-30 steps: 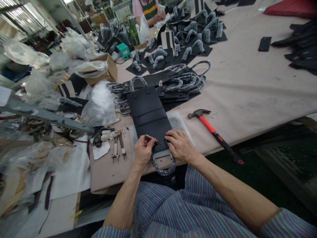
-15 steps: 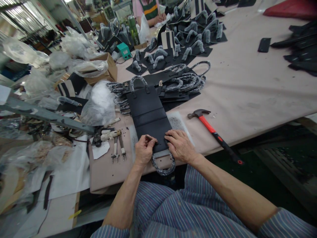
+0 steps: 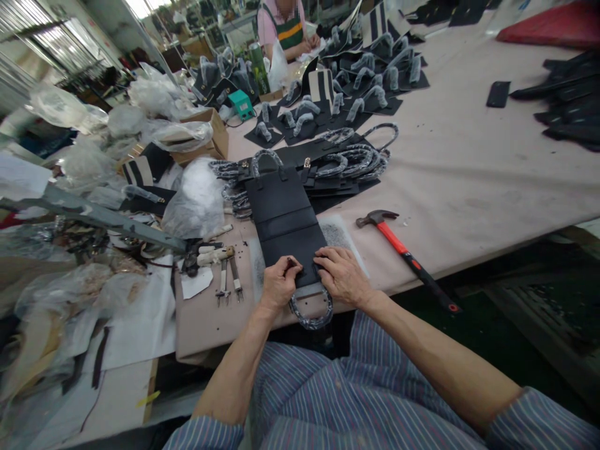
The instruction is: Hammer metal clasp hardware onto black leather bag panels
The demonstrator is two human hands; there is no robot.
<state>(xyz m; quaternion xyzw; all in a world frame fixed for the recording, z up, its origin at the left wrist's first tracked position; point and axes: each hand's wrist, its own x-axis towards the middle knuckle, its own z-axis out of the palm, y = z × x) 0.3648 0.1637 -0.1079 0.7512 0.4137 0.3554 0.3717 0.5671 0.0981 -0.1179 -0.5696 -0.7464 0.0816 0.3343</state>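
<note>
A long black bag panel lies creased across the middle on a pale board. One plastic-wrapped handle arches from its far end. The near handle loops over the table edge toward me. My left hand is closed in a pinch at the panel's near left corner, around a small dark thing too hidden to name. On the near right edge, my right hand rests with bent fingers gripping the panel beside the handle's end.
A red-handled hammer lies to the right. Several pronged punches are at left, near a white-filled plastic bag. Behind the panel is a pile of wrapped handles. A co-worker sits across the table.
The view has shifted slightly, moving the scene's left side rightward. Both hands stay at the panel's near end; the left hand's pinch has turned a little.
</note>
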